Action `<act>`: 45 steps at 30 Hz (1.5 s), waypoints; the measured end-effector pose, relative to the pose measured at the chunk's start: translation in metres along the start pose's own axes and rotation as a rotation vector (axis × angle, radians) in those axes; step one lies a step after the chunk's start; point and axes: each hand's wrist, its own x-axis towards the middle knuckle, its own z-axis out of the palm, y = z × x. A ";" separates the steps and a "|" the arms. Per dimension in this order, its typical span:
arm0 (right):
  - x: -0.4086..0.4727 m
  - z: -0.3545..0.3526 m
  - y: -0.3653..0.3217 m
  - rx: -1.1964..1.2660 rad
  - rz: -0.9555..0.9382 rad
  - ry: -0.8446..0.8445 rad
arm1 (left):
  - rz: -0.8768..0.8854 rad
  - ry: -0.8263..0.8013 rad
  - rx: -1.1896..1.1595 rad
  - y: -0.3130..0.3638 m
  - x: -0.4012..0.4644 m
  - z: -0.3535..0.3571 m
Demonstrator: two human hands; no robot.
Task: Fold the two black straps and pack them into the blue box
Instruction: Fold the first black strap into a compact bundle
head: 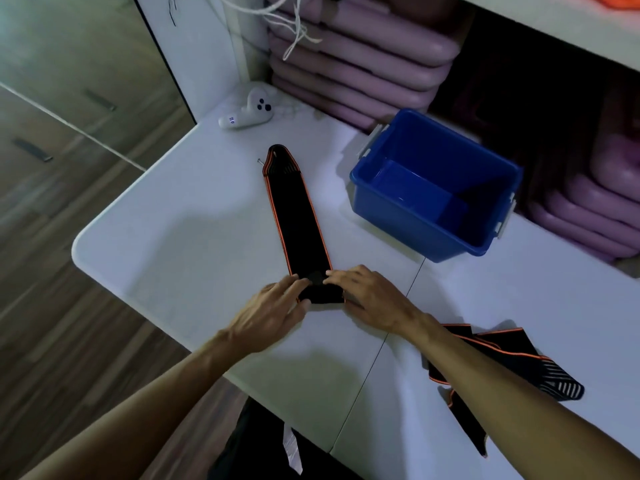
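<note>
A long black strap with orange edging (296,216) lies stretched out flat on the white table (180,237), running away from me. Its near end is turned over into a small fold. My left hand (273,313) pinches that fold from the left, and my right hand (367,296) presses on it from the right. The second black strap (498,355) lies crumpled at the right, partly under my right forearm. The blue box (433,188) stands open and empty at the back right, apart from both straps.
A white game controller (247,110) lies at the table's far corner. Stacked pink cushions (360,64) fill the shelf behind the box. The table's rounded left edge drops to a wooden floor. White cords (294,26) hang at the back.
</note>
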 end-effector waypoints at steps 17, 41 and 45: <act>0.074 -0.007 -0.014 0.552 0.448 0.180 | -0.655 0.293 -0.373 -0.030 0.059 0.001; 0.070 -0.001 0.018 -0.075 0.052 0.059 | 0.134 0.010 0.157 -0.084 0.042 -0.018; 0.071 -0.007 0.027 -0.085 0.016 -0.031 | 0.153 -0.010 0.087 -0.091 0.048 -0.020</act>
